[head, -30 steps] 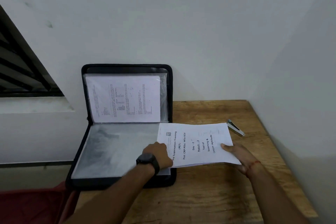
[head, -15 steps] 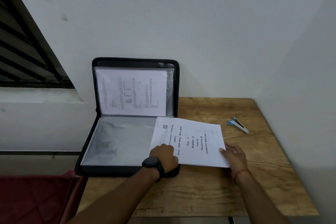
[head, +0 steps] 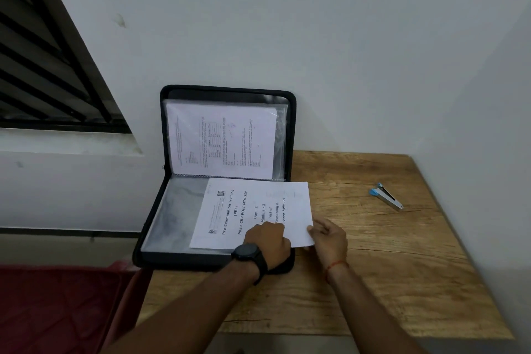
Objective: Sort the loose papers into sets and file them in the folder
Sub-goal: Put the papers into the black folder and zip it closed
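The paper set (head: 253,210) lies across the near, flat half of the open folder (head: 201,263), its right edge overhanging the desk (head: 373,267). Our right hand (head: 330,241) pinches its near right corner; our left hand (head: 268,241) rests curled on its near edge, and we cannot tell whether it grips paper or the clear sleeve (head: 172,215) beneath. To file well, we judge it best to hold the sleeve mouth open, keep the sheets square and slide them left without buckling.
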